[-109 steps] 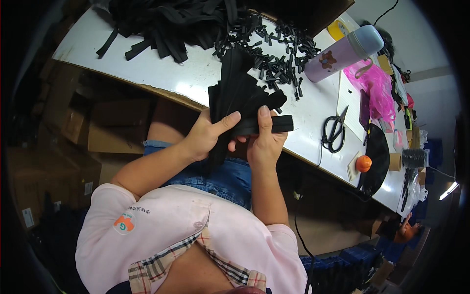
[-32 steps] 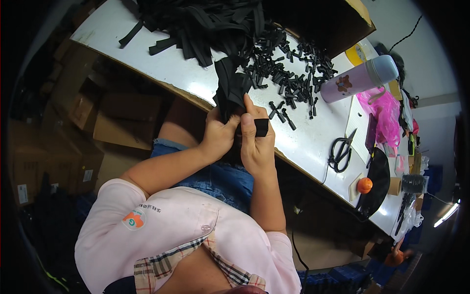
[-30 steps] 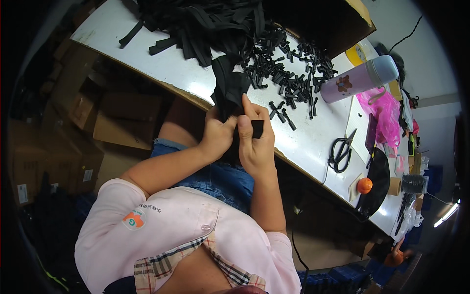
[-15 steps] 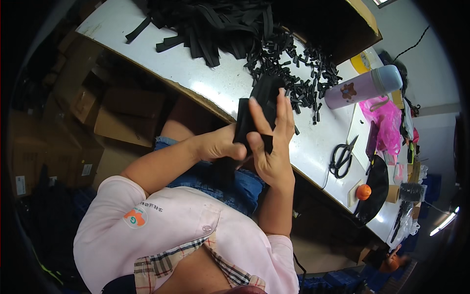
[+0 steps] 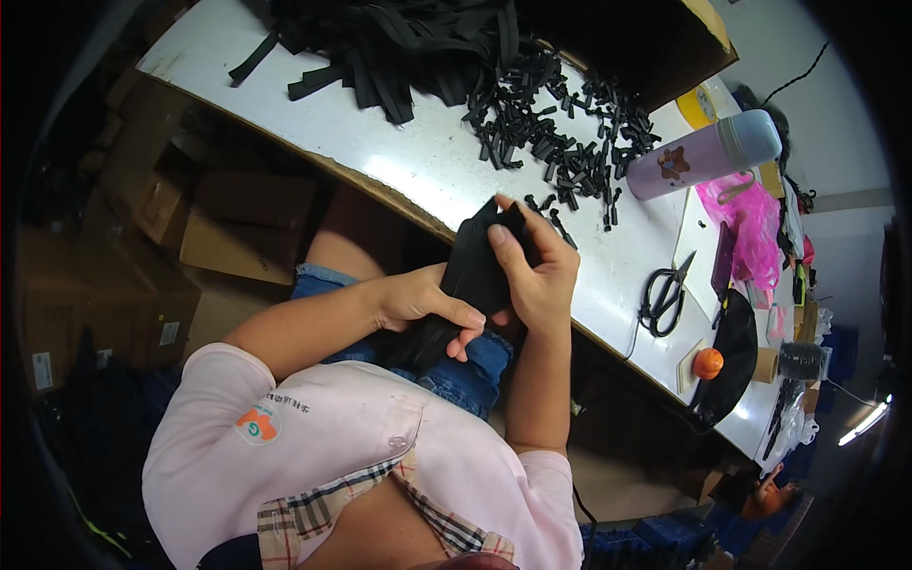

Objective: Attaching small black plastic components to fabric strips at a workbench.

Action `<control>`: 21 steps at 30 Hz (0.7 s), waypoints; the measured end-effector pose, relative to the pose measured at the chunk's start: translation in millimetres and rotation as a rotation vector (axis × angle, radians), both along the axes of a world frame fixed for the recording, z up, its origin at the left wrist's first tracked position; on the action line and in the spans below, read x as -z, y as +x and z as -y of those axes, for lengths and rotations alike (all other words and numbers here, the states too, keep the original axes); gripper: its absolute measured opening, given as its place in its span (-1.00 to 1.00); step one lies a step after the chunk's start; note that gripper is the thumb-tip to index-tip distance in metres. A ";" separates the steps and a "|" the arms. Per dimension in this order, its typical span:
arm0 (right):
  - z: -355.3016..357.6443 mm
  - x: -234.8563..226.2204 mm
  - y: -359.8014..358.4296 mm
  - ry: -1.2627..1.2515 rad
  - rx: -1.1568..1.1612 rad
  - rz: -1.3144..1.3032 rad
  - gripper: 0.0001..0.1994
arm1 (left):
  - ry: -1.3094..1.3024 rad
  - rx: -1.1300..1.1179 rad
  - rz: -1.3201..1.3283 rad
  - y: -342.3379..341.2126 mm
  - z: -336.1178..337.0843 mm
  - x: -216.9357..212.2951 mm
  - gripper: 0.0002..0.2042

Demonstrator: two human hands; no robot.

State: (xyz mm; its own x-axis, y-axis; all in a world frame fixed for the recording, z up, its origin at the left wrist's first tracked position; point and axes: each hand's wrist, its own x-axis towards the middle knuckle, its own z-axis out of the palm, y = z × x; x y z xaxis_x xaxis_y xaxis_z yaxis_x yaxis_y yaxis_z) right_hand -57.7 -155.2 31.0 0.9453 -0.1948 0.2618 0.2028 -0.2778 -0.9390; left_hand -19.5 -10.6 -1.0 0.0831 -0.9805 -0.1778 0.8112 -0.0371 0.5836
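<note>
A folded black fabric band [image 5: 473, 263] is held between my two hands in front of the table's near edge. My left hand [image 5: 429, 300] grips its lower part, thumb on top. At the upper end, my right hand [image 5: 548, 273] pinches the band between thumb and fingers. Part of the fabric hangs down over my lap, and some fingers are hidden behind it. Beyond my hands, small black plastic pieces [image 5: 579, 166] lie scattered on the white table [image 5: 370, 157]. A heap of black straps [image 5: 394, 52] is to their left.
A purple bottle [image 5: 689, 163] stands right of the small pieces, near a yellow tape roll [image 5: 696, 107] and pink plastic bag [image 5: 746, 228]. Black-handled scissors [image 5: 663, 306] and a round orange object [image 5: 708, 363] lie farther right. Cardboard boxes [image 5: 237, 223] sit below the table at left.
My right hand has gone from flat, stretched fingers against the fabric to a pinch on its upper end. The band has come down a little, away from the small pieces.
</note>
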 end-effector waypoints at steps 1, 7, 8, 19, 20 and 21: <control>0.8 1.2 5.0 0.057 0.028 0.007 -0.65 | 0.001 0.002 -0.001 -1.0 -1.4 -1.1 -0.76; 12.1 -13.8 71.6 -0.467 0.244 0.179 -0.67 | 0.099 -0.427 0.004 11.4 -15.8 -0.4 -0.82; 13.4 -13.2 88.2 -0.718 0.283 0.265 -0.65 | 0.072 -0.486 -0.009 14.3 -15.9 -0.4 -0.82; 14.1 -31.3 121.3 -1.210 0.474 0.217 -0.90 | 0.049 -0.867 0.000 38.4 -22.1 -12.1 -0.75; 9.2 -39.1 105.5 -1.184 0.470 0.235 -0.92 | 0.051 -0.869 -0.007 39.7 -20.2 -14.7 -0.75; 2.1 -41.0 90.8 -1.161 0.443 0.326 -0.94 | 0.070 -0.893 -0.029 42.5 -16.1 -20.1 -0.73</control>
